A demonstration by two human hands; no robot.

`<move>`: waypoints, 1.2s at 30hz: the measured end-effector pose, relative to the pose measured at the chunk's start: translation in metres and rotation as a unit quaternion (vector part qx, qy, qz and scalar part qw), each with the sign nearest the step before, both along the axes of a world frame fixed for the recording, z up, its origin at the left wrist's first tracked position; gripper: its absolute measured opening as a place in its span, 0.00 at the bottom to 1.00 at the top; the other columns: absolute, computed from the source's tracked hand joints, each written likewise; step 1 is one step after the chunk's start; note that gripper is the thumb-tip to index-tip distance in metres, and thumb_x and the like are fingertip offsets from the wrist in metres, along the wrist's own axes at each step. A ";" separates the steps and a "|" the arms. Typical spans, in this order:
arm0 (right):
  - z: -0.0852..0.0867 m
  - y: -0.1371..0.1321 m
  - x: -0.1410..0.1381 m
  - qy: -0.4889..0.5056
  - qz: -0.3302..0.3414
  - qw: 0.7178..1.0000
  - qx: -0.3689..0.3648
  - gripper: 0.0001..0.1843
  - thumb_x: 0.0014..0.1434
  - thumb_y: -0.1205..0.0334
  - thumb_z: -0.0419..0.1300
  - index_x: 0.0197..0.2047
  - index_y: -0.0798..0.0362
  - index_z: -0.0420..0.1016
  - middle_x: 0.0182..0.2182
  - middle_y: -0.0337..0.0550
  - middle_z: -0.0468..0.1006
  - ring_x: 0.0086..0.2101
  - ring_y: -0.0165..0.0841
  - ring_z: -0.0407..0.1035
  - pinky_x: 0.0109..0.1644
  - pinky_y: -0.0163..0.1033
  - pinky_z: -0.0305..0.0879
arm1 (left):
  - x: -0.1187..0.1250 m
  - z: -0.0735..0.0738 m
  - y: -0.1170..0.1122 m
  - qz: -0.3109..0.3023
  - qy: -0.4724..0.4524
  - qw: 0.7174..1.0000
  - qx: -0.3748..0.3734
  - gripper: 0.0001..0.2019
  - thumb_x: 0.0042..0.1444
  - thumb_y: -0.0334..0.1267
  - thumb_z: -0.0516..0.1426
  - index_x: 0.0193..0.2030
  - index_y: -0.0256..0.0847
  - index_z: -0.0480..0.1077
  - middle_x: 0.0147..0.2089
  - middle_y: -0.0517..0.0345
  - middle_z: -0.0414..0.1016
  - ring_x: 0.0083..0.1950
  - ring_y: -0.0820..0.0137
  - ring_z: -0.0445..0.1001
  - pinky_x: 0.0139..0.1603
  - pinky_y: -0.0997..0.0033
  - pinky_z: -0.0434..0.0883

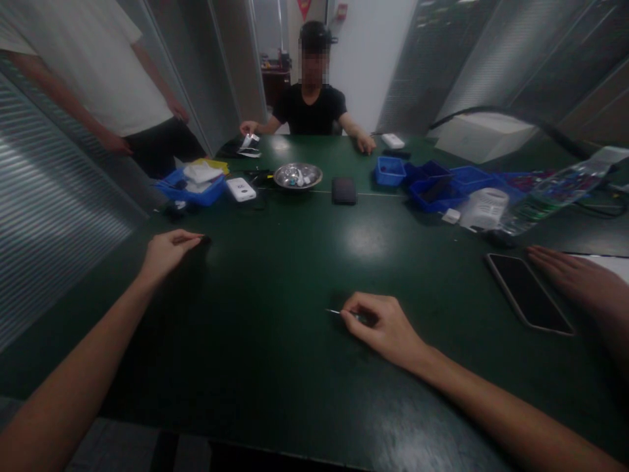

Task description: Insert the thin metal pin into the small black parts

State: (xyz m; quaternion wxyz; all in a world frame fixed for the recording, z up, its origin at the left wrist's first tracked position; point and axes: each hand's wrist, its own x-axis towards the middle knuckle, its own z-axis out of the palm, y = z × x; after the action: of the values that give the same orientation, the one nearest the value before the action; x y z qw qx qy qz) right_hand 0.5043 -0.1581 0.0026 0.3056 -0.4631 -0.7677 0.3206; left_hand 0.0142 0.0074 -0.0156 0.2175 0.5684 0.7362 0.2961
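My left hand [167,252] is over the left part of the green table [275,282], thumb and forefinger pinched together. Something small and dark seems to show at those fingertips, too small to name. Right of the middle, my right hand [388,324] is closed in a pinch around a thin metal tool [333,311]. Its narrow shiny tip points left, and the rest is hidden in my fingers. The two hands are well apart.
Across the table sits a person [312,108]; another stands at left. At right, another person's hand [580,272] rests beside a phone [528,292]. Farther back are a metal dish [297,186], a black square item [344,190], blue bins [390,172] and a plastic bottle [555,190].
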 end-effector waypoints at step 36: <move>0.002 0.001 0.001 -0.005 0.013 1.000 0.007 0.10 0.67 0.60 0.59 0.36 0.53 0.78 0.28 0.38 0.77 0.27 0.30 0.70 0.30 0.34 0.61 | 0.040 0.001 -0.023 -0.132 0.327 0.929 0.110 0.20 0.67 0.43 0.48 0.58 0.43 0.75 0.57 0.43 0.71 0.59 0.50 0.71 0.62 0.53 0.68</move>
State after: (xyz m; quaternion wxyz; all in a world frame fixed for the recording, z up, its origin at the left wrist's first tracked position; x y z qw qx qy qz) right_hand 0.5056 -0.1570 0.0046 0.3012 -0.4522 -0.7774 0.3170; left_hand 0.0545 -0.0156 -0.0149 -0.0620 0.7459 0.6479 0.1413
